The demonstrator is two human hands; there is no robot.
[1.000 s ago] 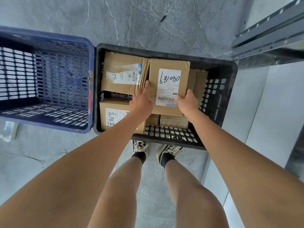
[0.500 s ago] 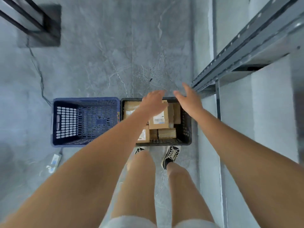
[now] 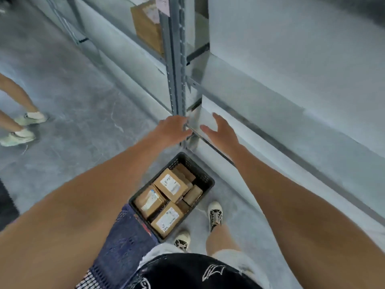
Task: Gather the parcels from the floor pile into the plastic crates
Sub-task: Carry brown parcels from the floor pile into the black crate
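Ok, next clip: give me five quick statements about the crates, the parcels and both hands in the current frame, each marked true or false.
1. The black crate holds several cardboard parcels. True.
2. The left hand grips a parcel. False: it is raised above the crate, fingers relaxed, holding nothing.
3. The right hand is open and empty. True.
4. The blue crate stands apart from the black one, across the floor. False: it sits right beside the black crate, largely hidden behind the left arm.
5. A brown box sits on the metal shelving. True.
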